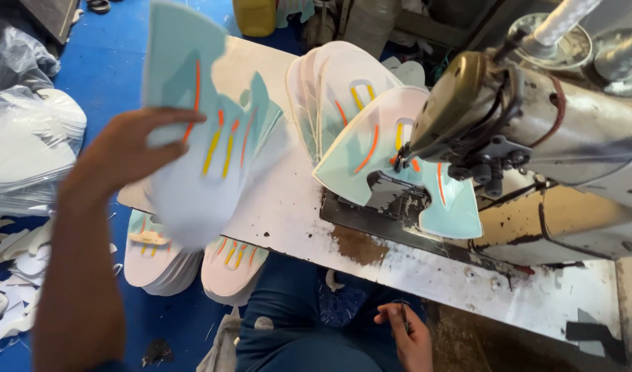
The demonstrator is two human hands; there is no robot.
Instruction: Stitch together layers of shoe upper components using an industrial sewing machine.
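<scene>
A pale mint and white shoe-upper panel (205, 148) with orange and yellow stripes is hanging blurred at ten o'clock. A matching panel (398, 165) is lying flat at two o'clock, partly hidden.

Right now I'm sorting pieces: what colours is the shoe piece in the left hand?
Pale mint shoe piece with orange and yellow stripes, head view.

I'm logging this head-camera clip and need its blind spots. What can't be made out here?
- Shoe upper piece in the left hand: motion blur smears its outline and stripes.
- Thin tool in the right hand: too small to identify.
- Needle area of the sewing machine: hidden behind the machine head.
- Stacks of cut pieces below the table: partly covered by the table edge.
</scene>
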